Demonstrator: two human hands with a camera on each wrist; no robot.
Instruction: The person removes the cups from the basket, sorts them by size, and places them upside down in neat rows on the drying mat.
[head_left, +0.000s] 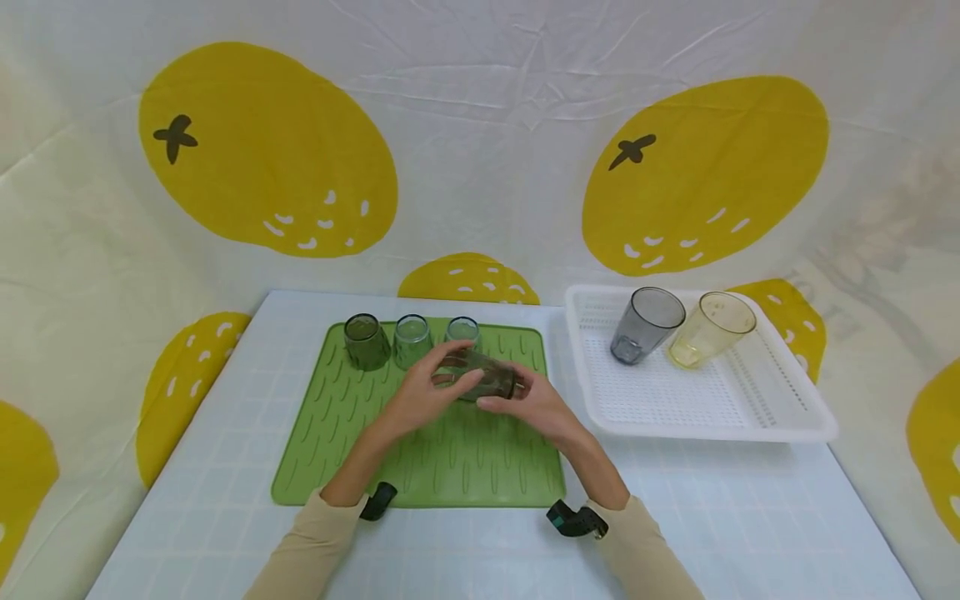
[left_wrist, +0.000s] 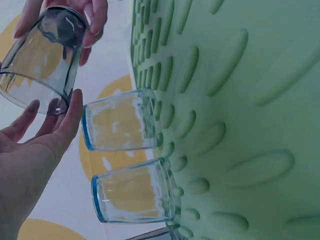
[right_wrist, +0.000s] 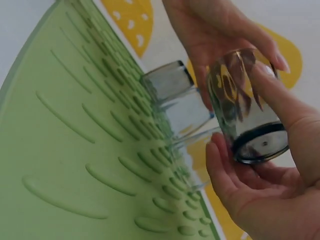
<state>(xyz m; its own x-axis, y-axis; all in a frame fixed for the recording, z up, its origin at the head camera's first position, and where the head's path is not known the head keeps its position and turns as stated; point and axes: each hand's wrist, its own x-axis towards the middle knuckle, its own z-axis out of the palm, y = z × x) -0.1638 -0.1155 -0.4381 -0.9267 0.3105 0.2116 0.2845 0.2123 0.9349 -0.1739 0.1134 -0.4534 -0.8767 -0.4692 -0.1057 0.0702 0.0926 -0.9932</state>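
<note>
A dark smoky drinking glass (head_left: 487,379) lies tilted on its side between my two hands, above the green ribbed mat (head_left: 450,475). My left hand (head_left: 423,393) holds it around the rim end, thumb on the near side. At the base end, my right hand (head_left: 542,408) grips it between thumb and fingers. The left wrist view shows the glass (left_wrist: 47,55) with its rim toward the left fingers. Behind the hands, a dark green glass (head_left: 367,343) and two clear bluish glasses (head_left: 412,342) stand in a row on the mat's far side.
To the right sits a white plastic basket (head_left: 787,417) with perforated sides. Inside it a grey glass (head_left: 647,325) and a pale yellow glass (head_left: 711,330) lean side by side. A white cloth with yellow fruit prints (head_left: 270,150) hangs behind the table.
</note>
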